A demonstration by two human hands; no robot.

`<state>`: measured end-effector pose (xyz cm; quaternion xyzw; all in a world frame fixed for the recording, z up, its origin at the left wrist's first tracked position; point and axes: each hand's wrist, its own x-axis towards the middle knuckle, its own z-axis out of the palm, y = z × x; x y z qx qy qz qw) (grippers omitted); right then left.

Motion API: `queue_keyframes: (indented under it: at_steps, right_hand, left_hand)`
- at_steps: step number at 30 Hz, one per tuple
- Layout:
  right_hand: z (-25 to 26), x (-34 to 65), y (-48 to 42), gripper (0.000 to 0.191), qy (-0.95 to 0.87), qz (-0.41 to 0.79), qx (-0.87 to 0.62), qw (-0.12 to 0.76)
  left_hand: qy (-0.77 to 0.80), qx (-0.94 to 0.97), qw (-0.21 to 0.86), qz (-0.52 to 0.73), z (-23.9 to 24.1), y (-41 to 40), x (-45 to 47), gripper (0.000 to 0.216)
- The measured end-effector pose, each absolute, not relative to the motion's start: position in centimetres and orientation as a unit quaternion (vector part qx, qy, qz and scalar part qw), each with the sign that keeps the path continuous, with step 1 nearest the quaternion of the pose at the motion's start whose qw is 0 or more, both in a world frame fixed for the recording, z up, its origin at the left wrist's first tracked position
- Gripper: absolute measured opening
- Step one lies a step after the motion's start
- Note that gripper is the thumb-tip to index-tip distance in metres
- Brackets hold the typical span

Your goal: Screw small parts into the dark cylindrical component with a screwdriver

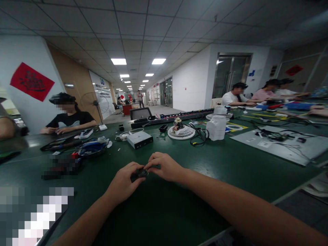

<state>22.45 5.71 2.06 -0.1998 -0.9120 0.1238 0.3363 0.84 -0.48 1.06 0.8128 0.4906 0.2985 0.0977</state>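
Observation:
Over the green tabletop (153, 205), my left hand (124, 182) is closed around a small dark part (139, 173) with a shiny, metallic-looking end. Its exact kind cannot be made out. My right hand (164, 166) meets it from the other side, thumb and fingertips pinched together at the shiny end. Whatever lies between those fingertips is too small to name. Beyond my hands sits a silver box-shaped drive (139, 138) with a black front. A white round fan grille (181, 132) with a motor on top stands to its right.
A white plastic housing (216, 128) stands beside black cables (201, 136). On the right, a grey panel (282, 143) carries a circuit board and wires. Tools and a blue bundle (93, 147) lie at left. Co-workers sit along the far left and far right.

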Motion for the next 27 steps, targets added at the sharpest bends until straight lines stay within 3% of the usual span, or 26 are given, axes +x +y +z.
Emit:
queue_keyframes:
  at_steps: [14, 27]
  right_hand:
    - [2.2, 22.6, 5.8, 0.006, -0.918, 0.123, -0.2, 0.319]
    - [2.3, 22.1, 4.4, 0.015, -0.893, 0.183, -0.242, 0.334]
  left_hand:
    - [0.463, 0.829, 0.109, 0.293, 1.1, -0.9, 1.2, 0.027]
    - [0.416, 0.86, 0.067, 0.287, 1.4, -1.3, 1.7, 0.027]
